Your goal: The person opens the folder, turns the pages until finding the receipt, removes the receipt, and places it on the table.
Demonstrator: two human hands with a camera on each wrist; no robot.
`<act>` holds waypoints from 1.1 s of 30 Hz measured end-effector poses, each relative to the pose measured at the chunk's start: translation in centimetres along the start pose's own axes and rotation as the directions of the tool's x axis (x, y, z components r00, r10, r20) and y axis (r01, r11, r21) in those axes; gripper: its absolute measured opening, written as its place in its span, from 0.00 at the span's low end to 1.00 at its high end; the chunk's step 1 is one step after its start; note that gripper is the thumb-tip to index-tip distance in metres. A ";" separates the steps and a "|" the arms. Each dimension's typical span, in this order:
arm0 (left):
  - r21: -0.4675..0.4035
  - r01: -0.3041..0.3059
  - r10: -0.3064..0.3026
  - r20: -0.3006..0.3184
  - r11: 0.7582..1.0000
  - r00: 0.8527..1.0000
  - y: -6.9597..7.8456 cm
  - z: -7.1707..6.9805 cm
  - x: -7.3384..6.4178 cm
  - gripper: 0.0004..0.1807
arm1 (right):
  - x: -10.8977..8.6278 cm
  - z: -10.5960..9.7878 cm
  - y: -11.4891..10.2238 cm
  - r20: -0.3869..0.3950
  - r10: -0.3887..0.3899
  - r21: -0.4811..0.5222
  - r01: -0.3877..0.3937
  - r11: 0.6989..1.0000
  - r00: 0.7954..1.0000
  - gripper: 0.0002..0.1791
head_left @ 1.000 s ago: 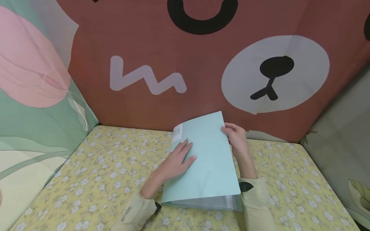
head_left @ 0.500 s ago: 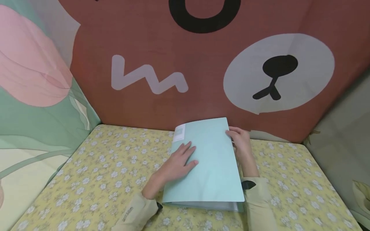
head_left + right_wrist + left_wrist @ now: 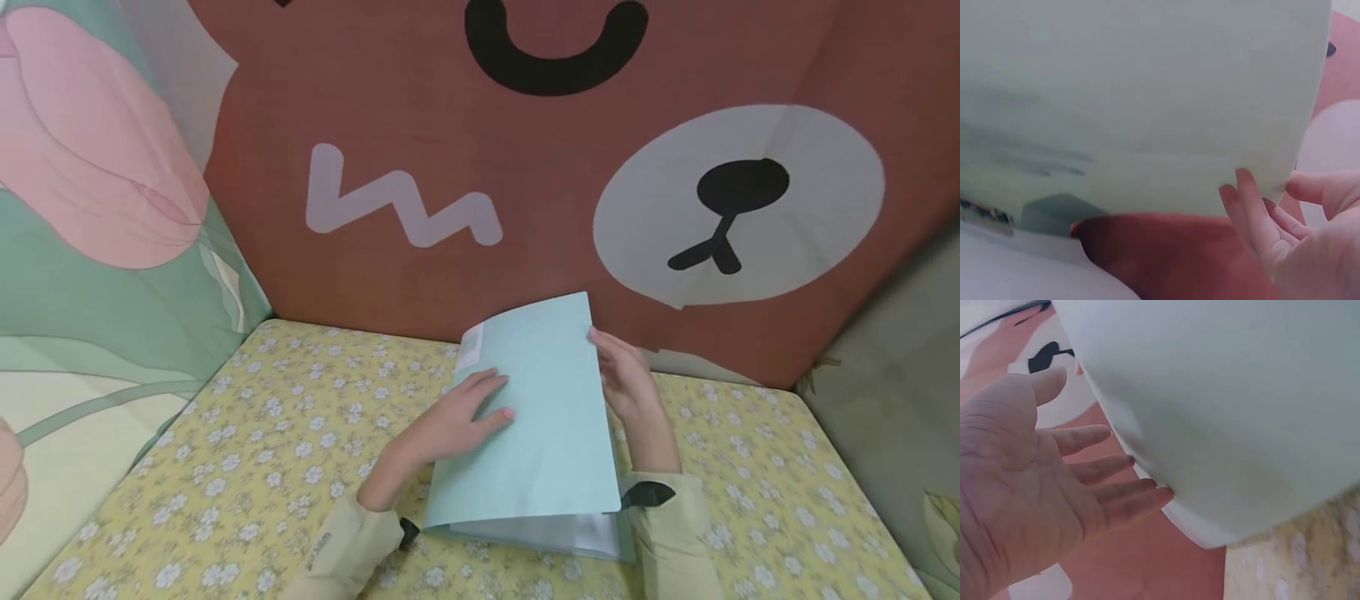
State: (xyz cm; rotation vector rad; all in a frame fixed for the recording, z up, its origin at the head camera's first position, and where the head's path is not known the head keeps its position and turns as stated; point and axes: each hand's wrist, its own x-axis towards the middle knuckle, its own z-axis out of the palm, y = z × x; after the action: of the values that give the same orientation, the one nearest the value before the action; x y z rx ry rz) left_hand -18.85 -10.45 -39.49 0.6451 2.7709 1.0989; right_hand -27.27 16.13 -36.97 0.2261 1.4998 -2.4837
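A pale mint-green folder [image 3: 540, 450] lies on the table with its front cover raised along the right side. Pale sheets [image 3: 555, 531] show in the gap at its lower end. My left hand [image 3: 450, 423] rests on the left part of the cover, fingers extended. In the left wrist view, the fingertips of that hand [image 3: 1035, 469] meet the cover's edge. At the upper right edge, my right hand [image 3: 633, 387] pinches the cover. The right wrist view shows several fingers [image 3: 1254, 212] on the cover's inner face, with the thumb at its edge.
A yellow floral cloth [image 3: 300, 458] covers the table. Behind it stands a brown bear-print backdrop [image 3: 420, 283], close to the folder's far end. Green printed fabric [image 3: 97, 308] borders the left, and a grey-green panel [image 3: 892, 358] the right.
The cover dipped toward the pages half a second ago and is now raised again, with a wider gap at the bottom. My left hand stays on the cover. The head view has shifted slightly.
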 end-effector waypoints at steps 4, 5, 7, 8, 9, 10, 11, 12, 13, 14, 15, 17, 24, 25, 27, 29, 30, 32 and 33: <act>-0.032 -0.024 0.024 0.001 0.999 1.000 0.9 -0.3 0.0 0.34 | -1.0 0.9 0.0 0.042 -0.027 0.043 0.025 0.999 0.999 0.11; -0.038 -0.026 0.026 0.000 0.999 1.000 1.1 -0.4 -0.1 0.34 | -1.1 1.2 0.0 0.058 -0.044 0.040 0.042 0.998 0.997 0.09; -0.065 -0.021 0.020 -0.008 0.998 1.000 1.6 -0.5 -0.2 0.35 | -1.5 1.8 0.1 0.095 -0.082 0.021 0.080 0.997 0.992 0.10; -0.082 -0.016 0.014 -0.018 0.997 1.000 1.8 -0.6 -0.3 0.35 | -1.7 2.3 0.3 0.111 -0.100 0.011 0.099 0.995 0.989 0.12; -0.096 -0.006 0.003 -0.029 0.995 1.000 2.1 -0.8 -0.4 0.35 | -1.9 2.7 0.4 0.132 -0.120 -0.004 0.121 0.993 0.984 0.14; -0.116 0.001 -0.006 -0.043 0.993 0.999 2.3 -0.9 -0.6 0.35 | -2.0 3.1 0.5 0.153 -0.137 -0.018 0.141 0.990 0.979 0.15; -0.144 0.012 -0.020 -0.054 0.989 0.998 2.6 -1.1 -0.7 0.35 | -2.2 3.5 0.7 0.173 -0.154 -0.032 0.162 0.986 0.973 0.15; -0.174 0.020 -0.032 -0.068 0.985 0.997 2.8 -1.3 -0.9 0.35 | -2.4 3.9 1.0 0.195 -0.169 -0.048 0.181 0.982 0.966 0.14; -0.204 0.028 -0.045 -0.082 0.979 0.996 3.1 -1.5 -1.0 0.35 | -2.6 4.3 1.2 0.220 -0.183 -0.058 0.200 0.978 0.958 0.13; -0.233 0.034 -0.058 -0.096 0.972 0.994 3.3 -1.8 -1.2 0.35 | -2.8 4.6 1.5 0.251 -0.198 -0.066 0.221 0.973 0.948 0.13; -0.262 0.038 -0.069 -0.108 0.964 0.992 3.5 -2.0 -1.3 0.35 | -3.0 5.0 1.8 0.287 -0.212 -0.075 0.243 0.967 0.934 0.14; -0.313 0.040 -0.085 -0.130 0.949 0.988 3.9 -2.8 -1.7 0.34 | -3.4 5.7 2.4 0.358 -0.229 -0.099 0.281 0.955 0.905 0.19; -0.369 0.026 -0.088 -0.152 0.929 0.984 4.8 -5.8 -3.7 0.36 | -4.1 7.8 4.5 0.592 -0.182 -0.150 0.329 0.932 0.785 0.29; -0.381 0.030 -0.091 -0.145 0.924 0.985 5.0 -6.3 -4.1 0.37 | -4.2 8.1 4.8 0.610 -0.168 -0.156 0.326 0.932 0.774 0.29; -0.406 0.033 -0.094 -0.131 0.913 0.987 5.2 -7.2 -4.8 0.38 | -4.3 8.5 5.4 0.642 -0.145 -0.165 0.320 0.933 0.753 0.29; -0.439 0.046 -0.110 -0.122 0.897 0.986 5.3 -8.0 -5.5 0.37 | -4.4 8.9 6.0 0.667 -0.126 -0.169 0.314 0.934 0.734 0.30; -0.453 0.053 -0.121 -0.123 0.890 0.985 5.4 -8.4 -5.8 0.36 | -4.4 9.1 6.2 0.678 -0.117 -0.170 0.310 0.936 0.726 0.30; -0.477 0.066 -0.146 -0.132 0.877 0.980 5.5 -9.1 -6.4 0.34 | -4.3 9.4 6.7 0.702 -0.105 -0.172 0.310 0.935 0.705 0.30; -0.479 0.079 -0.166 -0.141 0.874 0.976 5.5 -9.4 -6.7 0.33 | -4.3 9.5 6.9 0.711 -0.097 -0.173 0.308 0.935 0.696 0.31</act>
State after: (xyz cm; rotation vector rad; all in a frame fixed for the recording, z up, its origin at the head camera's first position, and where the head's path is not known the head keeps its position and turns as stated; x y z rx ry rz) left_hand -13.12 -15.65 -29.32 0.3154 2.4713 1.7891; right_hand -21.33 5.09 -37.37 -0.8875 1.5292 -2.0571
